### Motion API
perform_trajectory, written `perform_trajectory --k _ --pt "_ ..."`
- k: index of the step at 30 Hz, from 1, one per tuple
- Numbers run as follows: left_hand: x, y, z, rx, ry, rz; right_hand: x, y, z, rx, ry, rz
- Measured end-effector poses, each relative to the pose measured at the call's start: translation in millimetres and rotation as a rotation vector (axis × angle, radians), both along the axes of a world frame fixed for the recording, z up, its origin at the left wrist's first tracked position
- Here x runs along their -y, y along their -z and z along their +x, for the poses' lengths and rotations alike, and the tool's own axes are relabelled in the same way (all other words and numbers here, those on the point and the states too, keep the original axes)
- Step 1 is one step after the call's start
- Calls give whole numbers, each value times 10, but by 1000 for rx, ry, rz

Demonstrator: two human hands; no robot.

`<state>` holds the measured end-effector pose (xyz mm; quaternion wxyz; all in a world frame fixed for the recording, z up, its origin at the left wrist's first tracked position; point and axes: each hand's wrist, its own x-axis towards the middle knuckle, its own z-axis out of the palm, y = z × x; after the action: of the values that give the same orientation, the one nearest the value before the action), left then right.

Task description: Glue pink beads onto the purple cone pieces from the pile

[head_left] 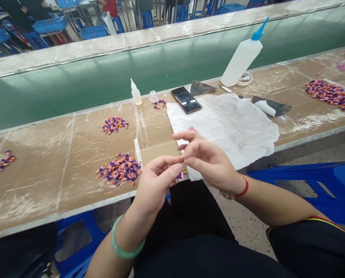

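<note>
As the left hand (159,175) is seemingly pinching a small purple-and-pink piece (180,175) just below its thumb tip, light, steady pressure is probably serving best; the right hand (209,159) is holding its fingers loosely spread alongside, whether pinching anything, one cannot tell.

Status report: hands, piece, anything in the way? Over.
Left hand, right hand: close together. Purple piece: partly hidden by left hand, grip unclear. Nearby pile: beside left hand, not blocking.
</note>
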<state>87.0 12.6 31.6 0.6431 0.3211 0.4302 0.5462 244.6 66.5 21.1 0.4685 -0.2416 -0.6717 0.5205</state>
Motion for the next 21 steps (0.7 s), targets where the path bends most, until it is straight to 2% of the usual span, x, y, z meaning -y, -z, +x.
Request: perform_trajectory --k 2,4,7,9,12,18,21 --pt "-5 -3 15 -141 -70 93 59 45 -58 -104 -29 -234" --pt "-5 -4 27 -311 -133 185 113 78 -121 -160 -21 -397" --pt "3 12 32 -553 -207 296 166 105 -201 -215 16 -533" --pt "7 27 23 -680 -242 364 172 113 -227 -233 29 -566" --pt "4 22 -15 -720 -221 360 123 84 -200 -173 36 -466" --pt "-32 -90 -150 -518 15 178 -66 -185 -23 330 18 22" --pt "-39 -121 -200 -530 58 152 -117 -295 4 481 -71 154"
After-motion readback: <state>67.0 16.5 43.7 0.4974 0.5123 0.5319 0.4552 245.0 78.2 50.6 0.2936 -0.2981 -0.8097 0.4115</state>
